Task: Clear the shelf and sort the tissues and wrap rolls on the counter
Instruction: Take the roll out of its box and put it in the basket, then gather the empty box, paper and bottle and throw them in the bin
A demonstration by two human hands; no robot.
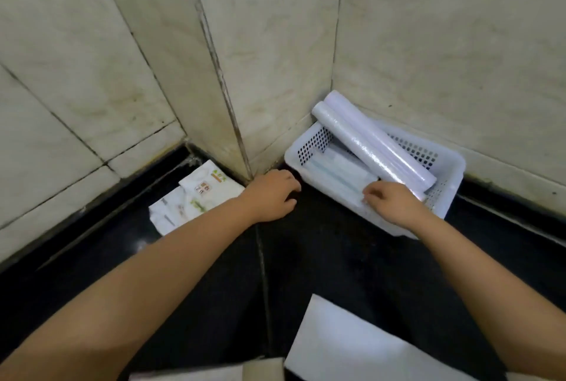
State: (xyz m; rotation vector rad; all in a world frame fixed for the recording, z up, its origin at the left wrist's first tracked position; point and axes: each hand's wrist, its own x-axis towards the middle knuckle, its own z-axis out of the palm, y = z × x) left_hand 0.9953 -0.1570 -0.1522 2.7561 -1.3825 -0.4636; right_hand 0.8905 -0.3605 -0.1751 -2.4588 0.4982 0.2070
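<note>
- Two bare arms reach out over a black counter (337, 258) that runs into a tiled corner, so that's the biggest thing here.
- White sheet or flat box (352, 347) lies at the near edge of the counter, can't tell which.
- White perforated basket (450, 184) sits right in the corner on the right, holding two wrap rolls (376, 144) lying diagonally side by side, far ends poking over the rim.
- Under them, pale blue flat packs (337, 175), hard to say what exactly.
- Tissue packs (196, 196) lie on the counter left of the corner, against the wall.
- Left hand (271, 195) is loosely curled, palm down, empty, just beside the basket's left corner.
- Right hand (395, 203) has fingers bent onto the blue packs at the basket's near edge; real grip or not, can't tell.
</note>
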